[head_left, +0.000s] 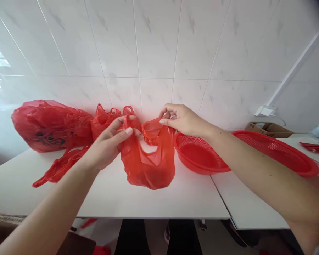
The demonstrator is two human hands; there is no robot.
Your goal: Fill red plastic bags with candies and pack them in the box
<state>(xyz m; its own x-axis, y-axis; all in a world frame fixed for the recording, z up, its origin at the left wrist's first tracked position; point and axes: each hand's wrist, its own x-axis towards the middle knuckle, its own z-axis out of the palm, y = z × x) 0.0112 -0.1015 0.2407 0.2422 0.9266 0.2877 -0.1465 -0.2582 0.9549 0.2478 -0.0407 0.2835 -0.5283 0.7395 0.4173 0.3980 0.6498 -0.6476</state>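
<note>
Clock directions are running from the held bag, with twelve pointing at the wall.

1. Wall [159,46], pale grey-veined tile; rising behind everything at twelve.
2. Bench [154,205], white top; running beneath the goods, a seam showing at four.
3. Wide basket [279,150], red plastic; lying at three, the right forearm crossing in front of its near side.
4. Stuffed bag [53,124], red with black print; bulging on the bench at ten.
5. Round basket [199,156], red, mesh-sided; sitting at three, between the held bag and the wide basket.
6. Cardboard box [279,134], brown, open-topped; standing at two, behind the wide basket.
7. Held bag [151,170], thin red plastic; hanging by its handles between both hands, over the bench. Whether its base is touching the top, one cannot tell.
8. Loose bag [62,166], red, crumpled; lying at nine, in front of the stuffed bag.
9. Upright bag [101,122], red; standing at eleven, just beside the stuffed bag.
10. Left hand [123,132]; pinching the left handle, thumb against fingers.
11. Right hand [164,117]; pinching the right handle, fingers curling narrowly.
12. Socket [267,111], white; projecting from the wall at two.
</note>
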